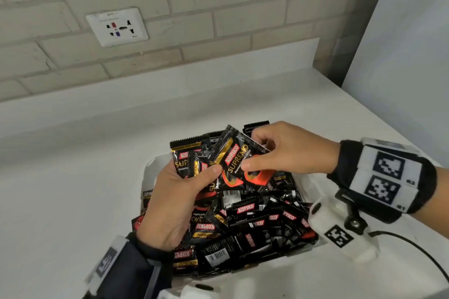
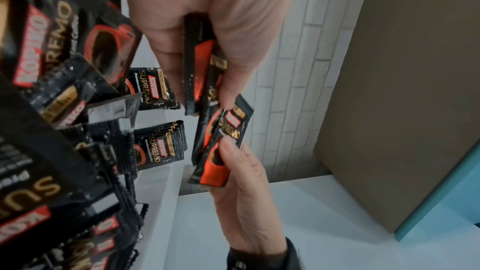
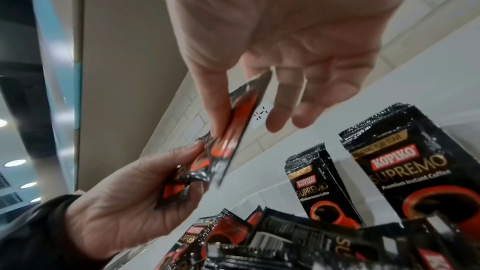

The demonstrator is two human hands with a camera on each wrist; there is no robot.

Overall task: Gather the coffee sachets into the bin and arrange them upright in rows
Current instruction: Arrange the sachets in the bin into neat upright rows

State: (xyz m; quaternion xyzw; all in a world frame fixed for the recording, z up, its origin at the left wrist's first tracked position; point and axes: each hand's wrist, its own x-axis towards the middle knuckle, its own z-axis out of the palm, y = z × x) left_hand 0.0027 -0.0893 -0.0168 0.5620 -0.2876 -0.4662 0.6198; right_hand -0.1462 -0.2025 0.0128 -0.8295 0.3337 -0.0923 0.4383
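The bin sits on the bench, near the wall. Sachets lie piled in it, some upright at the back. Both hands hold sachets above the pile.

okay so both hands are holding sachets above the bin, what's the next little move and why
Probably slide the sachet pinched by the right hand against the small stack in the left hand, facing the same way. The bin below is mostly a loose jumble, so squaring a stack first should make standing it upright easier.
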